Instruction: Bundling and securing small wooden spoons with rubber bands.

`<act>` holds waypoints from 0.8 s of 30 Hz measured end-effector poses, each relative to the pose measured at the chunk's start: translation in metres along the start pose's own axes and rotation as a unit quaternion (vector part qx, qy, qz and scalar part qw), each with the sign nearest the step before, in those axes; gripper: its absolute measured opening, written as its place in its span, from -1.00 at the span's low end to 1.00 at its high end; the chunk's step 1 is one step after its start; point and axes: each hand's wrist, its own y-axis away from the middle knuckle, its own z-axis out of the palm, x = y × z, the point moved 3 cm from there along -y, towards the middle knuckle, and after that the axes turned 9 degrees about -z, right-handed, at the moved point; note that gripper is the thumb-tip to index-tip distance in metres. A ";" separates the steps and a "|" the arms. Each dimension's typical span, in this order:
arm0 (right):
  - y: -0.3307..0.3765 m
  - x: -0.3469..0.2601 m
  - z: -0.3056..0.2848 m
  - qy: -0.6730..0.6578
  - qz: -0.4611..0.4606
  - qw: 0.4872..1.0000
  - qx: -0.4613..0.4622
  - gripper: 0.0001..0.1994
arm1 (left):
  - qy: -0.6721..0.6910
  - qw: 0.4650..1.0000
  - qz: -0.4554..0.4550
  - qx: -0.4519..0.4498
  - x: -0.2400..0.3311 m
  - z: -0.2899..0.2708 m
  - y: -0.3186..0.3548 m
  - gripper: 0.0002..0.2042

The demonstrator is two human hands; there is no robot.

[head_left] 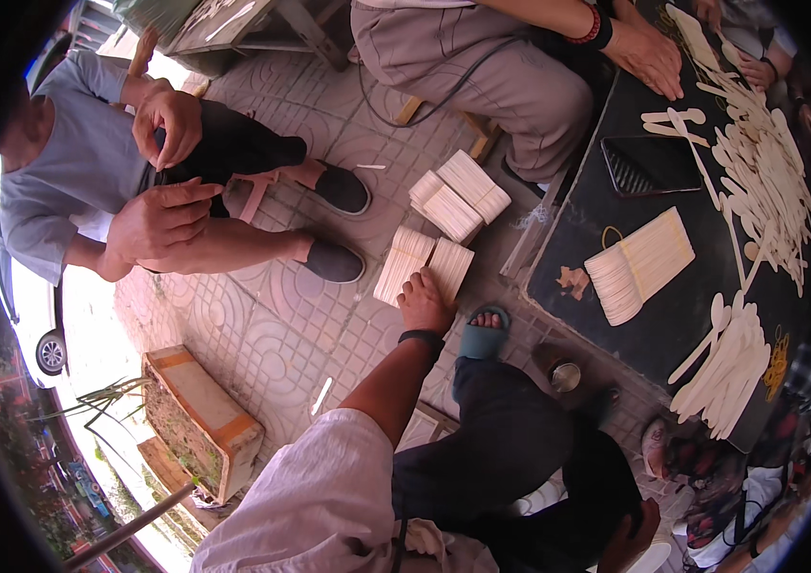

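Note:
My left hand (424, 302), with a dark band at the wrist, reaches down to the paved floor. Its fingers are closed on the near end of a bundle of flat wooden sticks (449, 265). Against that bundle lies another bundle (404, 260) with a yellow rubber band, and two more bundles (461, 195) rest just beyond. Low on the right, beside my dark trouser leg, is my right hand (631, 538), partly seen; its fingers do not show clearly.
The black table (558, 277) at right bears a banded bundle (640, 265), a phone (651, 166), loose wooden spoons (759, 181) and rubber bands (778, 365). A seated person (90, 162) is at left, others around the table. A planter box (205, 411) stands lower left; a cup (565, 376) sits near my foot.

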 end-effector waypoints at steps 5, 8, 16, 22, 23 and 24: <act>-0.003 0.003 0.006 0.003 -0.016 1.000 0.000 -0.65 | -0.010 0.999 -0.008 0.031 -0.004 0.007 -0.003 -0.27; -0.002 0.006 0.008 0.013 -0.014 1.000 -0.003 -0.65 | -0.003 1.000 -0.010 0.025 0.001 0.007 -0.002 -0.30; -0.005 0.003 0.007 0.015 -0.010 1.000 -0.001 -0.65 | 0.008 0.999 -0.025 0.025 -0.007 0.010 -0.001 -0.34; -0.006 0.002 0.006 0.014 -0.015 1.000 0.003 -0.68 | 0.012 0.999 -0.025 0.033 -0.005 0.007 0.001 -0.33; -0.004 0.006 0.007 0.014 -0.013 1.000 0.001 -0.68 | 0.004 0.999 -0.026 0.033 -0.004 0.006 0.001 -0.31; -0.001 0.011 0.009 0.007 -0.002 1.000 -0.010 -0.69 | 0.002 0.999 -0.026 0.031 -0.004 0.005 0.001 -0.31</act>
